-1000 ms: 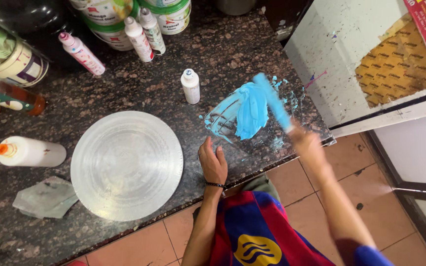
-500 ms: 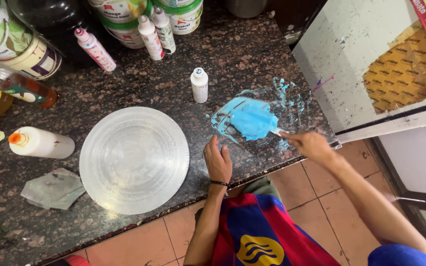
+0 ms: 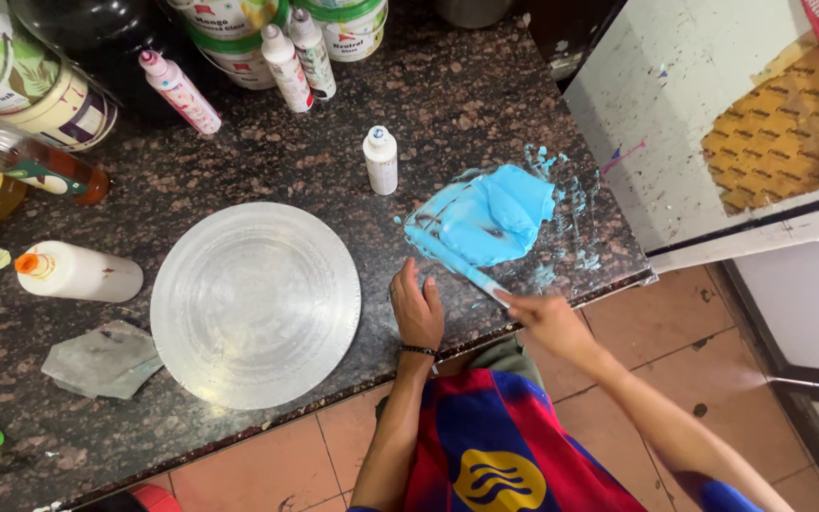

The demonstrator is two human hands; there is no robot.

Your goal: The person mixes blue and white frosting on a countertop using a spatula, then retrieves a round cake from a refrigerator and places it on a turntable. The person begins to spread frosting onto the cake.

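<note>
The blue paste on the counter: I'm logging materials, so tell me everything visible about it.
The blue paste is a thick, glossy sky-blue mass, folded into soft ridges, lying on a clear sheet at the dark speckled counter's front right edge. Thin smears and specks of the same blue spread around it. A paste-coated flat tool, held by the right hand, presses into its lower left edge. The left hand rests on the counter beside it, apart.

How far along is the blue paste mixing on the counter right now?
Done: a smooth mound of blue paste sits gathered on the clear sheet. In hand: the right hand drags a paste-coated spatula along the mound's edge, while the left hand rests flat on the counter. Left: blue smears ring the mound, and the round silver plate looks bare.
</note>
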